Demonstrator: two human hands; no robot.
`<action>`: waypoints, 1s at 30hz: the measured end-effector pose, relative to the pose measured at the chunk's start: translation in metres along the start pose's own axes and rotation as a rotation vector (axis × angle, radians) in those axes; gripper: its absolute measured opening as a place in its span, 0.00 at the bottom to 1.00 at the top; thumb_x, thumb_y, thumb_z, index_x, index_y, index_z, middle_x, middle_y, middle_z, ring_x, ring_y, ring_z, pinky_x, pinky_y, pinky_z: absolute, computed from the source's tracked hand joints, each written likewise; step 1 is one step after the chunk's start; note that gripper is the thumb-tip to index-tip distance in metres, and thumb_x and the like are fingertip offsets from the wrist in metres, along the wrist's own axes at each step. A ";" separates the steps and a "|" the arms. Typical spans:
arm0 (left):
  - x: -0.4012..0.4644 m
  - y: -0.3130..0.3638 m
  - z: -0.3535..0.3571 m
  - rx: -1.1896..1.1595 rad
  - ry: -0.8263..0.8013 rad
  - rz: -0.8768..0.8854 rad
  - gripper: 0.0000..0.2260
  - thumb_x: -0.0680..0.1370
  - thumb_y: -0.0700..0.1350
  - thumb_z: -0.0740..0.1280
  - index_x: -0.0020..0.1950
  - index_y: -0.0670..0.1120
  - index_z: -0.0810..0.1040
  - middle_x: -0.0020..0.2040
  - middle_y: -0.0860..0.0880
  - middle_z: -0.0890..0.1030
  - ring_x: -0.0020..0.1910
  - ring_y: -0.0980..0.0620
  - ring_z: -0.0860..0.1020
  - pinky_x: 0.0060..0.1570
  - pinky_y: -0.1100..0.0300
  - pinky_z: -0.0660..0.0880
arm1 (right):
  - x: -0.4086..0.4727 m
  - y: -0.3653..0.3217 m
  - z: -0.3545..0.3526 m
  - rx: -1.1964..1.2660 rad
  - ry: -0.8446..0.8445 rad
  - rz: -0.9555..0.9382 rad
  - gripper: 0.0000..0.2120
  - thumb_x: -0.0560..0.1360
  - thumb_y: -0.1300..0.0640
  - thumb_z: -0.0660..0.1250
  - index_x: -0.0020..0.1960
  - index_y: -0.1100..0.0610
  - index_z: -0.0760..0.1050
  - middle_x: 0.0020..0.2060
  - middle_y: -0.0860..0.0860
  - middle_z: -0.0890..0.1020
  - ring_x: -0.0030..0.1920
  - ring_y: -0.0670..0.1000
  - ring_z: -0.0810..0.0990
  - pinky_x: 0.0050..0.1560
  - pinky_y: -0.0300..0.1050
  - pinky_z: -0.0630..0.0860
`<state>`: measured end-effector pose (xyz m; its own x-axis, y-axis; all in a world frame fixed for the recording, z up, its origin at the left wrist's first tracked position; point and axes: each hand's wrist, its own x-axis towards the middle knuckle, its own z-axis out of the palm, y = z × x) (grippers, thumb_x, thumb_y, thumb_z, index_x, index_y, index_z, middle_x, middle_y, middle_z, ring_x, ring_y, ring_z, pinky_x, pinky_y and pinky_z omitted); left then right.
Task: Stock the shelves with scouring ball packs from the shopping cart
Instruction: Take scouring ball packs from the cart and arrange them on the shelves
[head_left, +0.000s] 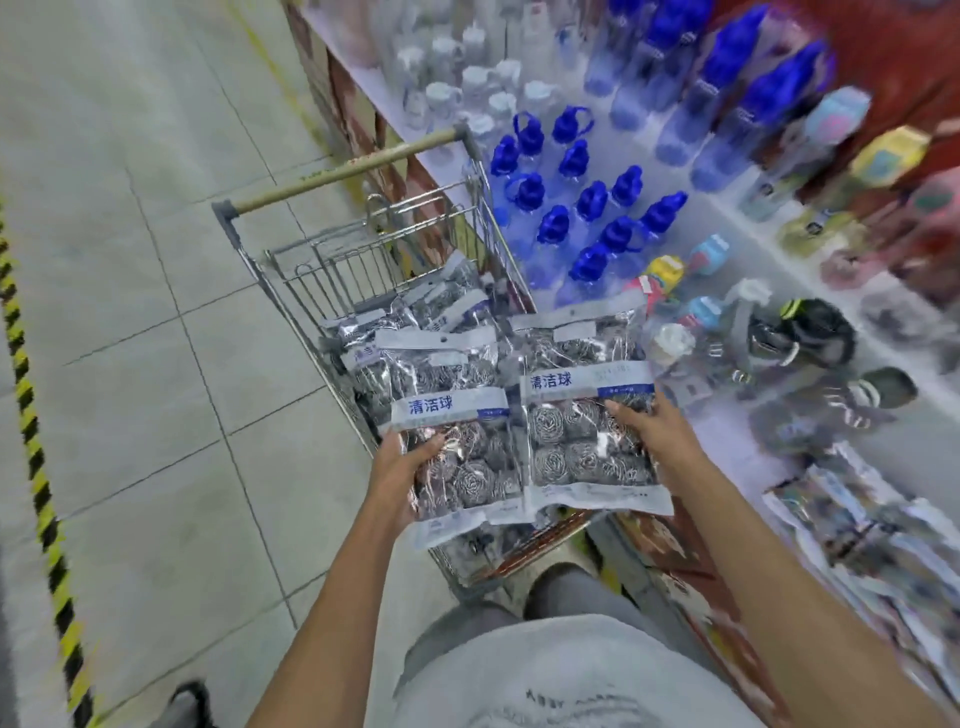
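From the head view, the left hand (402, 470) grips one scouring ball pack (457, 447) and the right hand (652, 431) another pack (587, 415) above the shopping cart (363, 270), so keep both grips firm while swinging them to the shelf (737, 457), laying them flat beside the packs already stocked (872, 525).

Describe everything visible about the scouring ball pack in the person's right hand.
The right-hand scouring ball pack is a clear, glossy plastic bag with a white header and a white-and-blue label band bearing Chinese characters. Coiled silver steel scouring balls fill it in rows. It is held roughly flat, face up, over the shopping cart, beside the pack in the left hand. The right hand grips its right edge, thumb on top.
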<state>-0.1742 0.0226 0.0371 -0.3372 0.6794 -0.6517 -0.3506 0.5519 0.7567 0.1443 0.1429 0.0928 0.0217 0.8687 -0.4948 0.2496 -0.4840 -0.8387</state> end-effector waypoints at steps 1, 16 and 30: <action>-0.005 0.000 0.004 0.013 -0.025 -0.006 0.34 0.68 0.52 0.81 0.72 0.58 0.74 0.71 0.48 0.77 0.62 0.45 0.76 0.55 0.38 0.80 | -0.012 0.007 -0.012 0.032 0.016 0.016 0.13 0.73 0.52 0.79 0.53 0.43 0.78 0.47 0.39 0.86 0.53 0.45 0.82 0.52 0.46 0.73; -0.079 -0.027 0.170 0.431 -0.580 0.054 0.24 0.66 0.56 0.81 0.60 0.64 0.80 0.64 0.57 0.81 0.68 0.48 0.74 0.73 0.37 0.63 | -0.194 0.155 -0.204 0.597 0.430 0.164 0.42 0.59 0.45 0.88 0.69 0.52 0.77 0.66 0.58 0.82 0.70 0.62 0.77 0.73 0.69 0.69; -0.257 -0.178 0.346 0.714 -0.900 0.015 0.15 0.74 0.47 0.78 0.57 0.54 0.79 0.44 0.57 0.87 0.36 0.62 0.84 0.29 0.67 0.78 | -0.414 0.338 -0.340 0.927 0.727 0.117 0.42 0.64 0.50 0.84 0.73 0.60 0.72 0.68 0.62 0.79 0.71 0.64 0.75 0.75 0.67 0.66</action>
<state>0.2769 -0.0832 0.0883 0.5099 0.6291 -0.5867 0.3208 0.4938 0.8082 0.5483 -0.3445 0.0913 0.6180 0.5248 -0.5853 -0.5813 -0.1962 -0.7897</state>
